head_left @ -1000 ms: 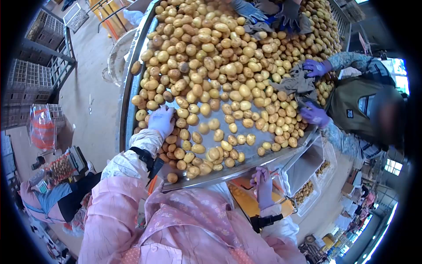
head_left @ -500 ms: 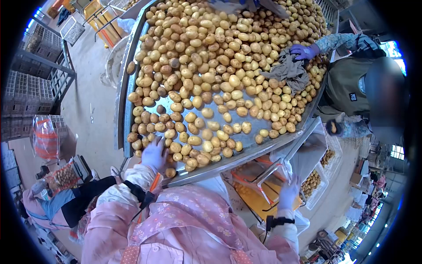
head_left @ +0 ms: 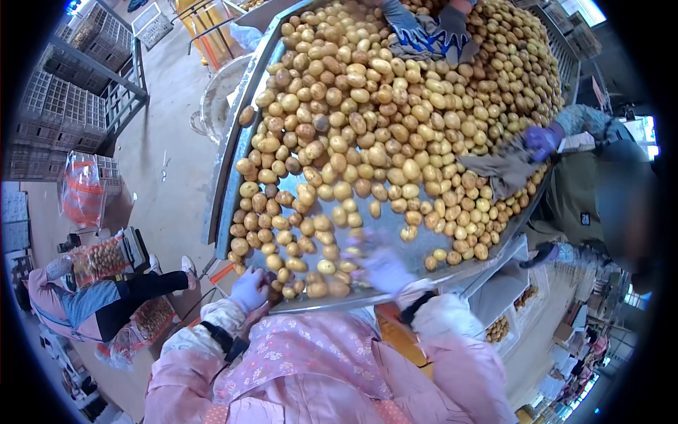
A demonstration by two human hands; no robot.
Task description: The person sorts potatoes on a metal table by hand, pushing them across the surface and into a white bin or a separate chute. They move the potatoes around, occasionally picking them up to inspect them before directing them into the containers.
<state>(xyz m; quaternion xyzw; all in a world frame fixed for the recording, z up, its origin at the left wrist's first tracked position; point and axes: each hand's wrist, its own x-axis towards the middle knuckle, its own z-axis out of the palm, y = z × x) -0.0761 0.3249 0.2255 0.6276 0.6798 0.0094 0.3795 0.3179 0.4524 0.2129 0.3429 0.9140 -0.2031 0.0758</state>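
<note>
Many yellow-brown potatoes lie on a sloping metal table. My left hand, in a thin lavender glove, is at the table's near left corner. Its fingers are curled around a dark brown potato, partly hidden by the hand. My right hand, gloved alike, reaches over the near edge beside the nearest potatoes. Motion smears its fingers, so I cannot make out whether it holds one.
At the right, a co-worker's purple-gloved hand holds a grey cloth on the potatoes. Another person's blue-grey gloves rest on the far pile. Stacked crates stand left; a person sits by bagged potatoes.
My right hand has risen from below the table's edge onto the potatoes. My left hand has drawn back to the corner and curled. The far gloves have come further into view.
</note>
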